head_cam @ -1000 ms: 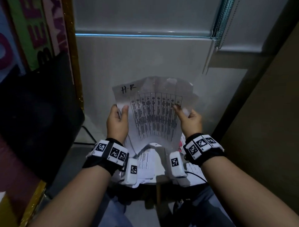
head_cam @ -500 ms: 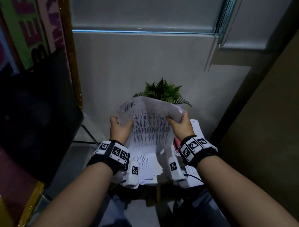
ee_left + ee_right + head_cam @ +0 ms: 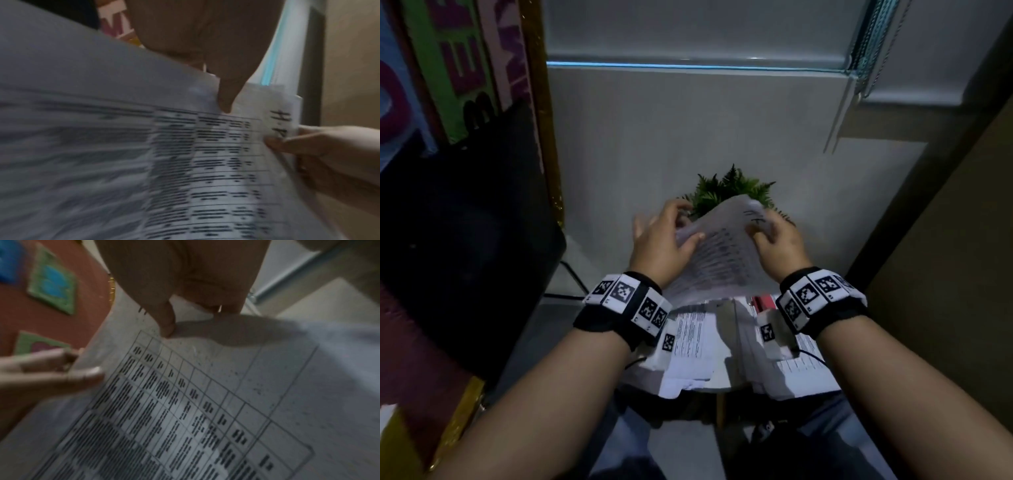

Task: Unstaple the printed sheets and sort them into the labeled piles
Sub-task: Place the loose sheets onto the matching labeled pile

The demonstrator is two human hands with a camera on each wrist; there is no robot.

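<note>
Both hands hold one printed sheet (image 3: pixel 717 253) up in the air above the small bench (image 3: pixel 717 380), in front of a green fern-like plant (image 3: pixel 729 192) that stands at the bench's far edge. The left hand (image 3: pixel 661 240) pinches the sheet's left edge, thumb on the printed face and the other fingers spread behind the paper; in the left wrist view its thumb (image 3: pixel 225 97) presses down just above the printed table. The right hand (image 3: pixel 779 245) is clamped on the upper right part of the sheet, fingers curled over it close to a handwritten mark that reads roughly "H.R"; in the right wrist view one of its fingers (image 3: pixel 166 321) lies on the paper near the top of the grid. The sheet bows upward between the two hands and carries a ruled table with rows of dark text, too blurred to read. Below it, on the bench, lie loose piles of printed papers (image 3: pixel 691 346), one toward the left edge and one toward the right edge, some hanging over the near edge. Something red (image 3: pixel 762 303) shows among the papers on the right side; what it is cannot be told. A dark chair (image 3: pixel 465 219) stands to the left of the bench.
</note>
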